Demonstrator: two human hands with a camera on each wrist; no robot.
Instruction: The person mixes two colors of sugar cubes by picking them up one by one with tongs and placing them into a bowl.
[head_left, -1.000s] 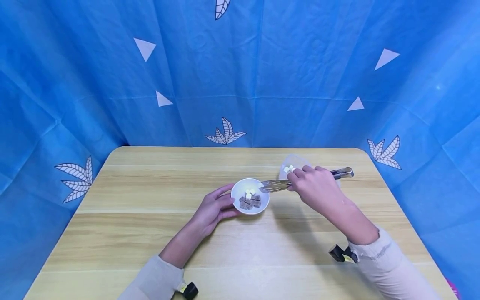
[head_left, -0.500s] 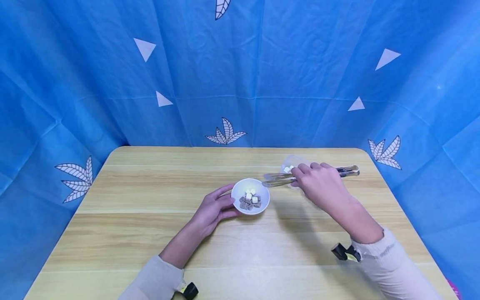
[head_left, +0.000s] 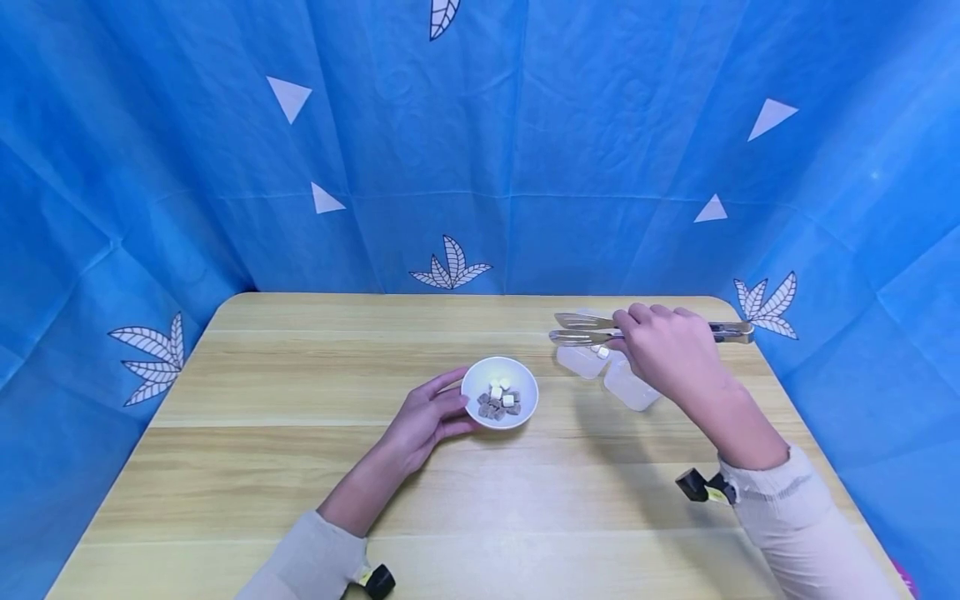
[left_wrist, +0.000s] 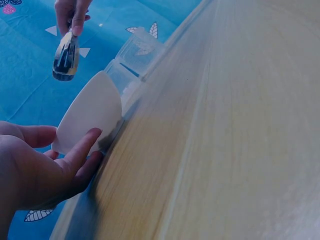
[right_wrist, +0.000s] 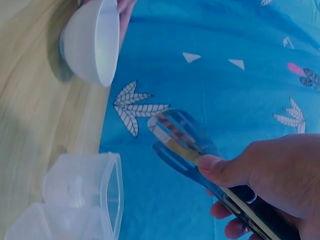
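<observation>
My left hand (head_left: 427, 417) holds the side of a small white bowl (head_left: 525, 383) on the table, its fingers and thumb spread about the bowl's wall (left_wrist: 92, 110). Several brown cubes (head_left: 492, 410) and several white cubes (head_left: 508, 401) lie in the bowl. My right hand (head_left: 667, 346) grips metal serving tongs (head_left: 581, 337) from above, thumb on one arm in the right wrist view. The slotted tips (right_wrist: 175, 135) stand apart with nothing seen between them. Below the tongs is a clear plastic divided container (head_left: 630, 387), partly hidden, with white cubes (head_left: 602, 352) in one part.
The wooden table (head_left: 300, 483) reaches back to a blue curtain (head_left: 480, 150) with leaf and triangle prints. The container stands to the right of and behind the bowl. A black wrist camera (head_left: 381, 581) sits by the left sleeve, another camera (head_left: 692, 485) by the right.
A further white cube has dropped from the tongs into the bowl. The tongs have opened, and my right hand has carried them right and back, over the container. My left hand and the bowl stay put.
</observation>
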